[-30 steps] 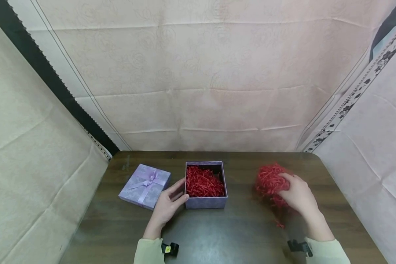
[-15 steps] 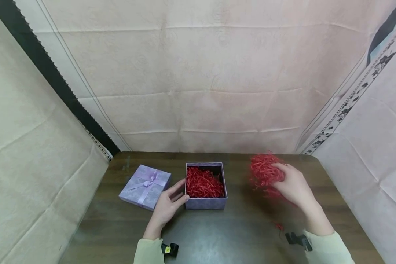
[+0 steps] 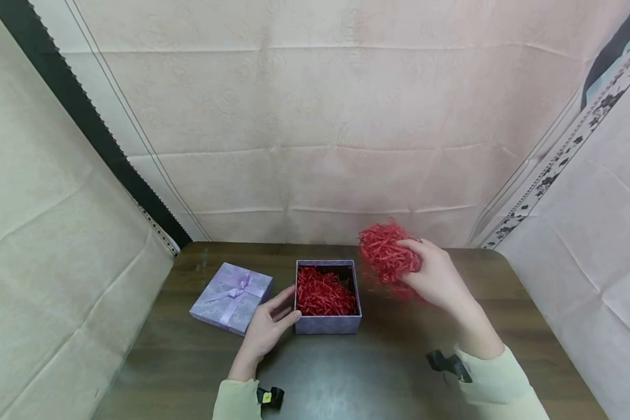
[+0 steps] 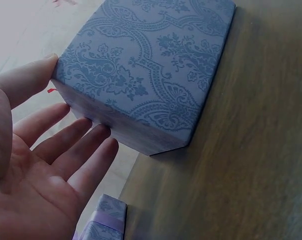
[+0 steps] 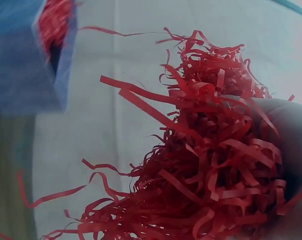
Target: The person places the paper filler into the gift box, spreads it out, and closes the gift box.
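A lidless purple box (image 3: 328, 324) with a pale rim stands on the table, partly filled with red shredded paper (image 3: 324, 294). My left hand (image 3: 265, 329) is at its left side. In the left wrist view the thumb touches the corner of the patterned box (image 4: 141, 65) and the other fingers extend fairly straight along its side wall. To the right of the box, raised above the table, my right hand (image 3: 436, 271) grips a big loose bunch of red shredded paper (image 3: 387, 254). Strands of that bunch (image 5: 206, 160) hang out in the right wrist view, covering most of the fingers.
The purple lid (image 3: 231, 297) with a ribbon bow lies left of the box, close to my left hand. A dark wooden table (image 3: 336, 379) carries everything. Pale cloth (image 3: 320, 116) hangs behind it and on both sides.
My right hand has lifted the bunch of red shredded paper off the table and carried it left toward the box. The left hand and box have stayed in place.
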Action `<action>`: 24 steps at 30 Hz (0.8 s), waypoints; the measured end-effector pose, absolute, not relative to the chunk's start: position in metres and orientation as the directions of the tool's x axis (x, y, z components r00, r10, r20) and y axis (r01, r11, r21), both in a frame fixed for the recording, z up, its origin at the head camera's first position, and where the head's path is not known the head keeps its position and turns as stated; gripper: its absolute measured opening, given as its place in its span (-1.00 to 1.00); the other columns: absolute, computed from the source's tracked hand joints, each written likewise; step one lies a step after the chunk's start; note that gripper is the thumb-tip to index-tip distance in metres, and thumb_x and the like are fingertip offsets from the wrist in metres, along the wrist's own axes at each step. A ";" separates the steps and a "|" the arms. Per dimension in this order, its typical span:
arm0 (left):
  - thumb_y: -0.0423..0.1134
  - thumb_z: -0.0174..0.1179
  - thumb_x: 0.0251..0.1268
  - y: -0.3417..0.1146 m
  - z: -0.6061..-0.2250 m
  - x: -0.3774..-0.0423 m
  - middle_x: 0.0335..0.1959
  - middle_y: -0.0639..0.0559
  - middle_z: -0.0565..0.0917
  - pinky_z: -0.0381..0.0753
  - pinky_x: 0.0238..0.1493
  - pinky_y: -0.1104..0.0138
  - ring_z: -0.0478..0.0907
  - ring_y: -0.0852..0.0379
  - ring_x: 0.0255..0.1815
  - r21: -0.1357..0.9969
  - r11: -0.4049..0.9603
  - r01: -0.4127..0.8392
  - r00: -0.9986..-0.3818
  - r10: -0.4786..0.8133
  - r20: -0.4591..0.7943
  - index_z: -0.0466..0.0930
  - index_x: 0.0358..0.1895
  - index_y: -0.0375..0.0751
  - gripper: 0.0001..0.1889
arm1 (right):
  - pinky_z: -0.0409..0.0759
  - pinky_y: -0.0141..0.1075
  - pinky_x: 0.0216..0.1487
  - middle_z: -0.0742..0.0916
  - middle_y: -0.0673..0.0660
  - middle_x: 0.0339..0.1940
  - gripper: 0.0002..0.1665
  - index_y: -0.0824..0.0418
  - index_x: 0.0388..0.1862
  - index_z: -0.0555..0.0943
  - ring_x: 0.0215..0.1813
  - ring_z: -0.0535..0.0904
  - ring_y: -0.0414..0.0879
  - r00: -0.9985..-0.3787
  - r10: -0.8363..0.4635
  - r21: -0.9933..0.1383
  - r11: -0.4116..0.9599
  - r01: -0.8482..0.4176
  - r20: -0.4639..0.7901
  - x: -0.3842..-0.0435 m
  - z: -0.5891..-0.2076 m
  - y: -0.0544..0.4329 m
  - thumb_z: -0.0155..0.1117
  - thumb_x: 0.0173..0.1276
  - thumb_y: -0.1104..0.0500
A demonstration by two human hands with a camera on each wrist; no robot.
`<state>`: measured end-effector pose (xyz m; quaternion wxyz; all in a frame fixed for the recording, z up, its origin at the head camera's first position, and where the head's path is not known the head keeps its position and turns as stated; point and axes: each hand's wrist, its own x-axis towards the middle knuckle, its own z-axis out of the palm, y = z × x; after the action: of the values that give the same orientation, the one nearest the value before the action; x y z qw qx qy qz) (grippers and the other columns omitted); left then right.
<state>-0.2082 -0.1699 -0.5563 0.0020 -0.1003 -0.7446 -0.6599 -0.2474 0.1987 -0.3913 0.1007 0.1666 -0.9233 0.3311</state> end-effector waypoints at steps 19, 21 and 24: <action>-0.31 0.43 0.44 -0.172 -0.558 -0.209 0.55 -0.20 0.47 0.56 0.39 0.04 0.42 -0.24 0.54 0.982 0.090 0.166 -0.976 0.158 0.151 0.46 0.55 -0.31 -0.34 | 0.72 -0.01 -0.01 0.65 0.21 0.40 -0.16 0.10 0.43 0.63 0.27 0.63 0.16 -0.905 -0.343 -0.715 0.564 -0.413 0.252 -0.247 -0.362 0.091 0.47 0.12 0.48; -0.30 0.43 0.45 -0.171 -0.559 -0.209 0.54 -0.23 0.48 0.57 0.38 0.04 0.43 -0.26 0.52 0.981 0.087 0.172 -0.975 0.159 0.157 0.46 0.55 -0.32 -0.34 | 0.73 0.02 0.02 0.64 0.22 0.41 -0.16 0.10 0.44 0.63 0.27 0.63 0.17 -0.906 -0.347 -0.733 0.545 -0.407 0.244 -0.249 -0.371 0.085 0.48 0.12 0.46; -0.32 0.43 0.45 -0.171 -0.559 -0.209 0.53 -0.23 0.49 0.57 0.39 0.04 0.45 -0.25 0.51 0.982 0.078 0.172 -0.974 0.161 0.158 0.47 0.54 -0.30 -0.36 | 0.72 0.06 0.11 0.66 0.20 0.37 -0.19 0.10 0.42 0.64 0.24 0.66 0.13 -0.906 -0.351 -0.760 0.515 -0.397 0.236 -0.252 -0.385 0.078 0.50 0.13 0.43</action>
<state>-0.2093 -0.1712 -0.5591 0.0043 -0.1136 -0.7340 -0.6695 -0.2517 0.0782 -0.3847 0.0259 0.2151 -0.8700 0.4430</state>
